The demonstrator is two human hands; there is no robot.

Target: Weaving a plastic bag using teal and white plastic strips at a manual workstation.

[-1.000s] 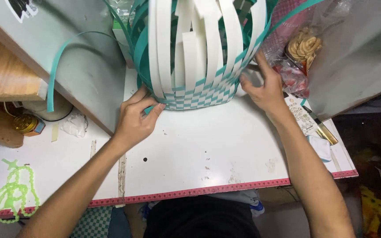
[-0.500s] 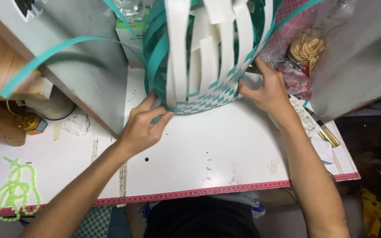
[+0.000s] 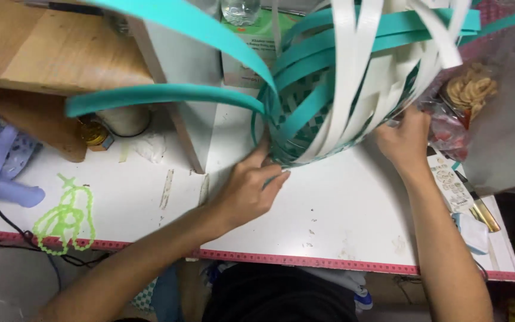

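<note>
Resting tipped on the white surface (image 3: pixel 341 214), the half-woven basket (image 3: pixel 341 107) of flat, smooth teal and white plastic strips is gripped low on each side by two hands, left hand (image 3: pixel 251 191) and right hand (image 3: pixel 406 140), its top cut off and its strips too tangled to count.

We count one basket (image 3: pixel 353 89) of teal and white strips, and two hands on it, left hand (image 3: pixel 248 191) and right hand (image 3: pixel 406 140). We also see one bottle (image 3: pixel 239 11), one carton (image 3: pixel 248 45) and one green bead string (image 3: pixel 64 217).
</note>
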